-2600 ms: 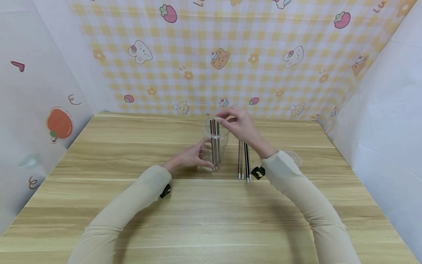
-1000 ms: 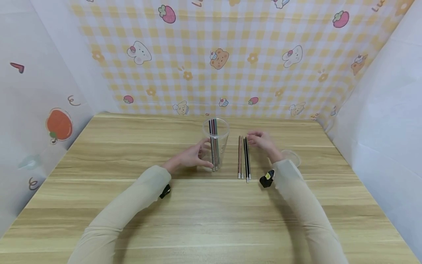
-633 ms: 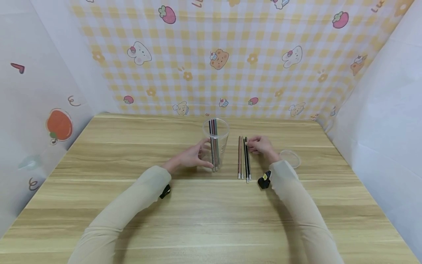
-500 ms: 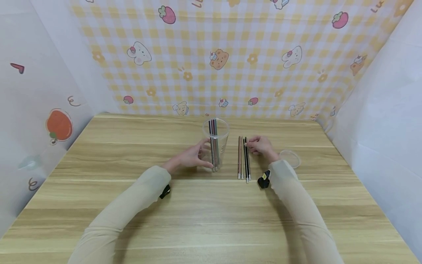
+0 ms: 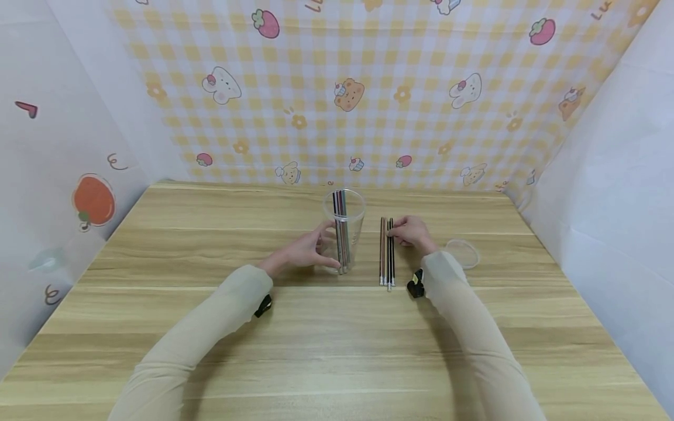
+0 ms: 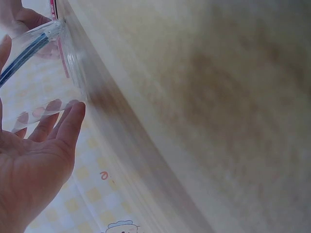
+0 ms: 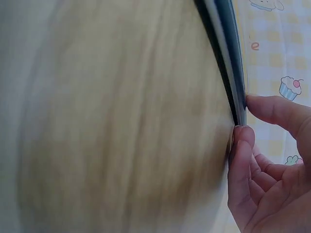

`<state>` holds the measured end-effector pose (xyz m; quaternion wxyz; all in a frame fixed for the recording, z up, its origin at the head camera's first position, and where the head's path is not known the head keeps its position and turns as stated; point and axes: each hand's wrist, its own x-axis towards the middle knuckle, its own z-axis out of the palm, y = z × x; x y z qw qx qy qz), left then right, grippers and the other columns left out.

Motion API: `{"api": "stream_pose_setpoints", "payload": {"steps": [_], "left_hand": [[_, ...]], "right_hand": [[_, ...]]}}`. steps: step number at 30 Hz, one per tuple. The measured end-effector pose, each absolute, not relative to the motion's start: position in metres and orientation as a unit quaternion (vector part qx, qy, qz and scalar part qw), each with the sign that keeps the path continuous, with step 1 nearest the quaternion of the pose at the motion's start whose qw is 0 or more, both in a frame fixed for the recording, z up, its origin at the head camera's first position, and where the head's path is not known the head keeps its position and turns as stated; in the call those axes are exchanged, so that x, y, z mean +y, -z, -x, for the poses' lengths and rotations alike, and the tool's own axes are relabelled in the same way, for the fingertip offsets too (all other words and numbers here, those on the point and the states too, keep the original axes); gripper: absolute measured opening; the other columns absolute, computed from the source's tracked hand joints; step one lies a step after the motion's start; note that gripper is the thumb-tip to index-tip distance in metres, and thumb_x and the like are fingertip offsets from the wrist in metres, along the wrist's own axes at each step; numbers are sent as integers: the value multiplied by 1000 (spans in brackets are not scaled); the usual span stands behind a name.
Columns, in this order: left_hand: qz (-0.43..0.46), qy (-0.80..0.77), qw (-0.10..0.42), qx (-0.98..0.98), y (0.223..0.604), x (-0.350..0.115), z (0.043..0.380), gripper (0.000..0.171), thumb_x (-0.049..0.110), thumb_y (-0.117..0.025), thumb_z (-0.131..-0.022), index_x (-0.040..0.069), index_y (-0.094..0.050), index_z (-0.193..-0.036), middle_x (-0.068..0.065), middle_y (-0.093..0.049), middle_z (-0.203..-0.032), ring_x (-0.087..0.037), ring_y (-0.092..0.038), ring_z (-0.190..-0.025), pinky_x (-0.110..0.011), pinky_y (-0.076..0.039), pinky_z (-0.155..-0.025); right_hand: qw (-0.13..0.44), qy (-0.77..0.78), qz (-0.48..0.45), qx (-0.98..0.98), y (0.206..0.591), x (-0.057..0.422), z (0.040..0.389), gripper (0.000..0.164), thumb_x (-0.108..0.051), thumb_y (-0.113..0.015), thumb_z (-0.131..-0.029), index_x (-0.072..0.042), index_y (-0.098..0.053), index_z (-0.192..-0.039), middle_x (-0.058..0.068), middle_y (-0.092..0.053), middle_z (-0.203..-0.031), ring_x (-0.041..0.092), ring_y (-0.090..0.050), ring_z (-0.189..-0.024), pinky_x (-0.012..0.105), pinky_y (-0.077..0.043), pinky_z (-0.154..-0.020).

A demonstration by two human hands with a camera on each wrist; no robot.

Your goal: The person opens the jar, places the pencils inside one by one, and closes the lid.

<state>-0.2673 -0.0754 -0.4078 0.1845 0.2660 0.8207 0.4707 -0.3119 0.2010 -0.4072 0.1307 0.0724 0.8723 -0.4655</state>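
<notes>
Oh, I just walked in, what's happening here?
A person's left hand is curled round a clear plastic cup, upright on a wood-grain table, with several slim, coloured pencils inside. The right hand pinches slim black pencils near their far ends, beside a reddish-brown pencil and a tan pencil; none of these is in the cup yet. A clear, round, flat plastic piece lies farther right.

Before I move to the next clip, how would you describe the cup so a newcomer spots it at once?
Find the wooden table, then the person's left hand over its far half. That hand curves around the clear cup. Unlike the loose pencils lying to its right, it stands upright, with bunched pencils inside.
</notes>
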Motion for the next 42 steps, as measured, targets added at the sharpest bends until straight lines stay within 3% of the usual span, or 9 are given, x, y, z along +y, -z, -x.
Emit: {"api": "stream_pose_setpoints", "payload": {"steps": [8, 17, 25, 35, 42], "left_hand": [[-263, -469, 185, 823, 406, -76, 266, 89, 26, -76, -69, 22, -18, -136, -12, -39, -130, -29, -38, -117, -43, -30, -96], [-261, -466, 184, 825, 405, -75, 265, 89, 26, -76, -69, 22, -18, -136, -12, -39, -130, -29, -38, -117, -43, -30, -96], [-259, -457, 183, 831, 406, -75, 266, 87, 27, -76, -69, 25, -18, -135, -11, -39, -130, -28, -39, -117, -44, -30, -96], [-263, -463, 183, 826, 406, -75, 266, 87, 26, -76, -70, 25, -18, -135, -12, -39, -129, -29, -38, -117, -44, -30, -96], [-266, -461, 180, 827, 406, -76, 266, 88, 26, -76, -69, 24, -18, -136, -12, -38, -130, -29, -38, -117, -44, -30, -96]], "right_hand": [[130, 476, -74, 866, 409, 197, 313, 39, -7, -65, -78, 5, -46, -110, 8, -53, -82, 9, -50, -57, 17, -44, -50], [138, 476, -75, 865, 411, 200, 315, 40, -7, -64, -79, 5, -47, -113, 7, -54, -79, 8, -51, -56, 17, -45, -49], [153, 490, -65, 856, 407, 207, 314, 36, -8, -59, -83, 5, -43, -112, 8, -54, -84, 10, -53, -61, 20, -48, -57], [126, 513, -44, 848, 380, 217, 310, 39, -9, -53, -86, 6, -40, -118, 15, -54, -94, 21, -57, -75, 38, -47, -76], [122, 558, -22, 820, 362, 217, 310, 44, -9, -49, -87, 8, -33, -125, 29, -46, -115, 16, -56, -72, 47, -39, -87]]}}
